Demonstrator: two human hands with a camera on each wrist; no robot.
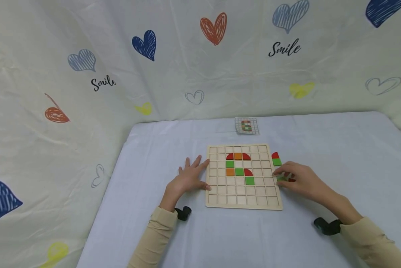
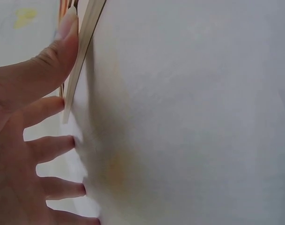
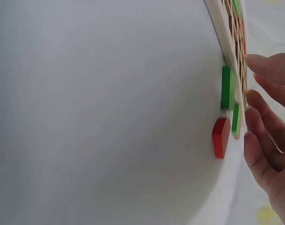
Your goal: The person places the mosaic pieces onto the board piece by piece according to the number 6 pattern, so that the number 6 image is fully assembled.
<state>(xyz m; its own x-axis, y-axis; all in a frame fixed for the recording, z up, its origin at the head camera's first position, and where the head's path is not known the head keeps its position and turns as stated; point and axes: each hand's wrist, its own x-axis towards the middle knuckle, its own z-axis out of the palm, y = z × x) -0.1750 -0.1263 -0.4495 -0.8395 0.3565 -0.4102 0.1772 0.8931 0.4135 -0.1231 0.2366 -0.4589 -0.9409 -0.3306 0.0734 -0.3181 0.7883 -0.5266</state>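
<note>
"Tiles (image 1: 239, 172) sat in what, exactly?"

"Wooden grid board (image 1: 224, 190), on a white-clothed table (image 1: 120, 230). From my distant seat I counted eight in its cells: two red quarter-rounds (image 1: 246, 156) flanking an orange square (image 1: 238, 156), a green square (image 1: 230, 164) nearer, then a row of orange, green and red, and one last green (image 1: 250, 181) nearest the person."

"Which way did they point?"

"The flanking curves faced outward, away from the person. The board looked nearly square, so I could name no long axis; its sides ran away from the person. Off its right edge, a loose red-and-green pair (image 1: 276, 159) ran lengthwise away, red end farther. Another green tile (image 3: 226, 88) and red tile (image 3: 221, 137) lay by the right hand (image 1: 299, 179). A printed card (image 1: 254, 130) lay beyond."

"And the fingers?"

"The left hand (image 1: 187, 178) spread wide, thumb and index touching the board's left edge. The right's bent loosely, thumb apart from index, beside the right edge; contact I couldn't tell."
</note>
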